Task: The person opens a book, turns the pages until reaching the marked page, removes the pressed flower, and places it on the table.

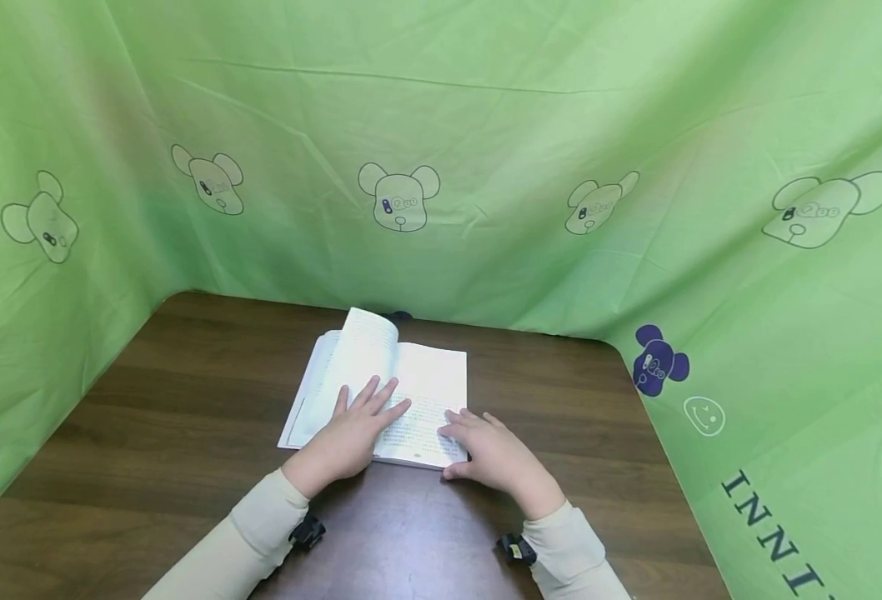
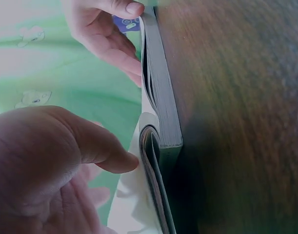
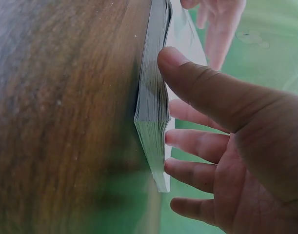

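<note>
- Pale sleeves (image 1: 268, 517) come in from the bottom edge, a small dark device (image 1: 308, 531) at each wrist.
- The left hand (image 1: 351, 433) rests across the pages near the fold, fingers straight and spread, gripping nothing.
- The right hand (image 1: 493, 450) sits at the lower right corner, fingers extended over the page, thumb at the near edge, not clamped; the hands are apart.
- The book (image 1: 432, 367) lies spread flat on the brown bench (image 1: 208, 400), between and beneath the hands, a page (image 1: 369, 337) curling up on its left side.
- Green fabric (image 1: 486, 83) printed with bear heads hangs behind.
</note>
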`<state>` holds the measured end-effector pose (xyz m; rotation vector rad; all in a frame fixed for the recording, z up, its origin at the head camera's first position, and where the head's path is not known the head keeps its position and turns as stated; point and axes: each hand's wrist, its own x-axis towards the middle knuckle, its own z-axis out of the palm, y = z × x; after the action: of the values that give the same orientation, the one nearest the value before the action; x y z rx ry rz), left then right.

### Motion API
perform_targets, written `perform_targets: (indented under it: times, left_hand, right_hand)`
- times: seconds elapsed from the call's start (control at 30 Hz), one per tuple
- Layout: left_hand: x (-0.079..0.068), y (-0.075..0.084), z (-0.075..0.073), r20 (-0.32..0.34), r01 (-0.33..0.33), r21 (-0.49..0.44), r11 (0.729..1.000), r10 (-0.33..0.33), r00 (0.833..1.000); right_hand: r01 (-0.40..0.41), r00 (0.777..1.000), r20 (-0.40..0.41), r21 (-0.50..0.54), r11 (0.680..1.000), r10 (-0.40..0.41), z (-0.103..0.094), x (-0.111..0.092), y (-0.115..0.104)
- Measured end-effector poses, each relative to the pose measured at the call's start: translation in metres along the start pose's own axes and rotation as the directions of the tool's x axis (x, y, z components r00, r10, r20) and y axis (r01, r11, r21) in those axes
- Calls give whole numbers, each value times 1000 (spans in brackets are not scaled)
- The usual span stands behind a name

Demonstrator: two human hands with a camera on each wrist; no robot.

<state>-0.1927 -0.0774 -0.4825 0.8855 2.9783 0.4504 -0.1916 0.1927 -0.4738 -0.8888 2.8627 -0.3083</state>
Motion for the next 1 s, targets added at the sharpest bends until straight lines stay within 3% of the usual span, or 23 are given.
perform_targets:
  times: [0.17,0.43,0.77,1.0]
  left_hand:
    - [1,-2,0,68,72,-25,997,-70,995]
    - [-1,-2,-5,124,195,-81,977,-184,975]
    - [-2,-4,-9,152,259,-104,960,-241,958]
    - [-1,-5,-6,147,263,-113,958,-245,958]
  right_hand:
    - [-2,1000,3,1,1000,2,0,0,0]
    - [0,1000,10,-9,1000,0,0,1,-1]
    - [13,1000,5,28,1000,-13,-4,-1,1]
    - [17,1000,8,45,999,-18,-5,-3,2]
